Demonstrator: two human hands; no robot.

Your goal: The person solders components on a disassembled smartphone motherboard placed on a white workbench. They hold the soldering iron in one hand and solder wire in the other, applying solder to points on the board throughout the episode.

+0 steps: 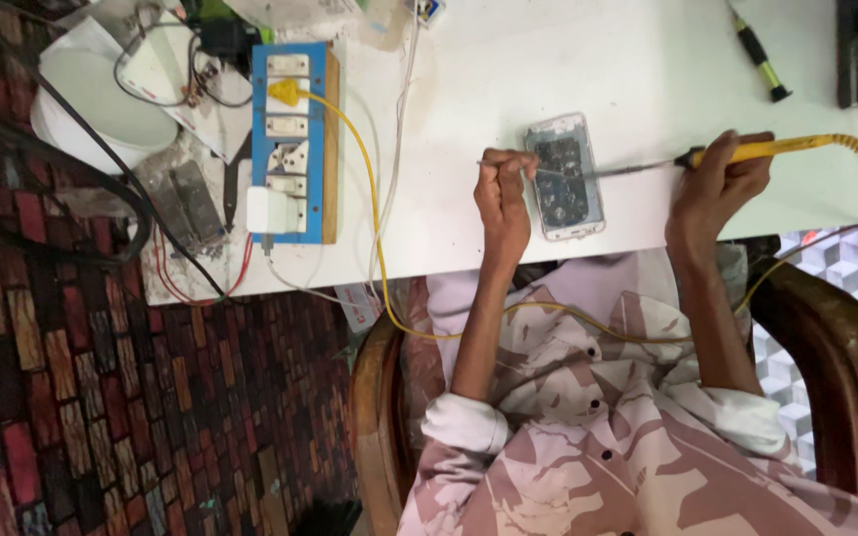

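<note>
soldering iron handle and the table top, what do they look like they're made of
Soldering iron: the handle in the right hand looks like yellow plastic, smooth and evenly coloured, with a thin grey metal-looking shaft. Table: a plain white smooth top, likely laminate or painted board; its core cannot be told.

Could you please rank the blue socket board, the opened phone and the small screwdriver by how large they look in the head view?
1. Blue socket board, clearly largest.
2. Opened phone, between the left hand and right hand.
3. Small screwdriver, thinnest, partly cut off at the frame edge.
</note>
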